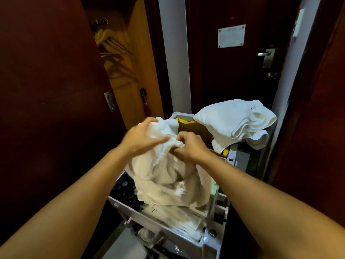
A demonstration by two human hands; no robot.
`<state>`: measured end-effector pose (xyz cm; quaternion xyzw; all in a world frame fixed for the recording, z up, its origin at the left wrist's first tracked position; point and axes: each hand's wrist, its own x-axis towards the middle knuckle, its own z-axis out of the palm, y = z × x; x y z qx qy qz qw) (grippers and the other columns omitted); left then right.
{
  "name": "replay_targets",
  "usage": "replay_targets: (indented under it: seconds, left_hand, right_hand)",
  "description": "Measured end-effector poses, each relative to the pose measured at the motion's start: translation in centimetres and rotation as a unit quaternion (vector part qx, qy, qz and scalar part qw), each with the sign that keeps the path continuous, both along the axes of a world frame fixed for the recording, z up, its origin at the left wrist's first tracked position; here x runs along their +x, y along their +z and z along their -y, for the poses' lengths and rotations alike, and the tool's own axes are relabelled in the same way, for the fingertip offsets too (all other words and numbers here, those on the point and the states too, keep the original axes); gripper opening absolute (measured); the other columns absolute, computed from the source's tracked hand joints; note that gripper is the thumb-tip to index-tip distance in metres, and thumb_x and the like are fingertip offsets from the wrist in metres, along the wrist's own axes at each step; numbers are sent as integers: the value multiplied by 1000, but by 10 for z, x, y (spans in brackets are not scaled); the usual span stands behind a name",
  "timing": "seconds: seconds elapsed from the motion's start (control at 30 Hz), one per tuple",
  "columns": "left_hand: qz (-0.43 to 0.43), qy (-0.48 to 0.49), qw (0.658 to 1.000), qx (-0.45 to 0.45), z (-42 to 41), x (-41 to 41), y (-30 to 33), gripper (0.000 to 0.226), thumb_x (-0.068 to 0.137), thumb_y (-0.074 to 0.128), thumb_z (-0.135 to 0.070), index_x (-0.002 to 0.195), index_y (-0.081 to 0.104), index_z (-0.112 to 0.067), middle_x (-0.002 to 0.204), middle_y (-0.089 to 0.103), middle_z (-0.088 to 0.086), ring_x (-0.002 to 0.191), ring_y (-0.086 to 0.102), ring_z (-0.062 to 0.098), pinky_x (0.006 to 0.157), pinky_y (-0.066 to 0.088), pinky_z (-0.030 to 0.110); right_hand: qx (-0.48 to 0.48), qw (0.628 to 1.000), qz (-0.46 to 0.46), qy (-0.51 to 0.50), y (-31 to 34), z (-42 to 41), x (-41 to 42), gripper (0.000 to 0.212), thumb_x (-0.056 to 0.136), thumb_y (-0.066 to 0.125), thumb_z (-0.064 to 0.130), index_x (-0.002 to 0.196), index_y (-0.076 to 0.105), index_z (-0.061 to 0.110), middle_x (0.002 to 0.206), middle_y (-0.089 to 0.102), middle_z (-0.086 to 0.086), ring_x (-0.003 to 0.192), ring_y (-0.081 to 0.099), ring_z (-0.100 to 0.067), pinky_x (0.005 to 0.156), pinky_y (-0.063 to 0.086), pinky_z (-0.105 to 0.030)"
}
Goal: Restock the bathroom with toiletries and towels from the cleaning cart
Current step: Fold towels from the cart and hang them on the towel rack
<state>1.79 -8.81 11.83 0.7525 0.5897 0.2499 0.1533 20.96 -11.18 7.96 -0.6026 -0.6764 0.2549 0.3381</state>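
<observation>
At far left stood a dark red-brown sliding door [46, 81] with a recessed metal pull, and beside it an open wooden wardrobe [130, 71] holding pale clothes hangers [110, 43]. Below and toward centre was the grey plastic cleaning cart [164, 227], its upper tray filled with small dark items and paper-wrapped toiletry packets [179, 217]. Over the cart hung the crumpled cream terry towel [168, 176], bunched at its top and draping down into the tray. The left hand [141, 137] lay on the upper bunch, thumb extended across the cloth and fingers curved over the far side; motion blur obscured how firmly it gripped. The right hand [190, 146], just beside it, was closed with fingers pinching a gathered fold. Behind the right hand lay a brown and yellow bag [194, 129], and further right a folded white towel stack [235, 122] rested on the cart's far end, before a dark entrance door [233, 71] with a metal lever handle [265, 55]. In my judgement the towel was being gathered for lifting; done well, both hands should collect the hanging tail so it clears the tray without dragging packets out.
</observation>
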Motion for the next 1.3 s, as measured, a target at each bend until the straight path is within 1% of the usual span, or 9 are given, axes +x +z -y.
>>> replay_targets:
  seconds: [0.1,0.27,0.37,0.47,0.7,0.87,0.97,1.13,1.3]
  left_hand:
    - [-119,-139,982,-45,7,25,-10,80,50,71,-78,121,50,-48,109,61,-21,104,58,8,80,48,30]
    - [-235,-93,968,0,3,29,-28,39,76,66,-67,82,60,-30,77,63,-10,78,60,18,62,43,35]
    - [-178,-39,982,52,4,22,-36,37,90,55,-60,77,57,-26,80,62,-6,85,62,25,63,41,36]
    - [-64,63,988,124,4,10,-32,34,93,55,-55,84,63,-24,88,67,0,89,62,29,67,41,34]
    - [156,138,956,209,5,-23,-11,38,88,51,-54,77,56,-18,73,61,0,75,60,27,66,48,43]
    - [214,112,949,203,2,-46,-4,34,93,59,-46,75,57,-17,72,62,0,68,57,11,66,49,44]
    - [157,73,972,161,9,-51,-8,41,85,63,-58,73,59,-19,72,64,-1,67,60,11,61,48,38]
    - [227,30,971,-69,13,-38,-10,84,71,39,-93,94,62,-15,95,69,0,92,65,20,83,48,42]
    - [162,92,983,-8,-1,-45,-9,28,84,63,-45,93,56,-20,92,65,4,86,65,27,75,55,48]
  right_hand:
    - [-52,998,-46,5,3,-1,0,14,73,81,23,76,71,14,78,70,-4,69,59,-16,58,50,-31]
    - [-88,981,-169,47,-9,10,11,18,79,82,13,94,74,7,99,73,-15,88,66,-18,85,56,-43]
    - [9,999,44,12,-25,11,20,28,85,74,29,111,68,20,118,60,-3,110,54,-22,92,49,-41]
    - [-23,980,196,-12,-46,15,29,44,90,66,40,130,53,27,133,45,-3,120,45,-28,95,42,-41]
    - [-67,987,41,-138,-73,12,36,38,92,57,3,122,48,24,110,63,-14,86,53,-30,67,44,-37]
    - [-186,965,-47,-181,-72,6,35,30,95,55,23,122,60,12,108,64,-16,88,58,-34,67,43,-34]
    - [-214,947,-105,-214,-65,5,36,39,94,51,37,119,59,9,94,61,-10,83,59,-31,66,45,-33]
    - [-112,953,-93,-267,-55,9,33,52,86,53,66,115,59,23,115,63,-6,102,59,-33,82,47,-39]
    - [-78,936,-50,-340,-57,11,44,58,99,36,60,139,49,21,135,58,-12,122,53,-38,91,42,-44]
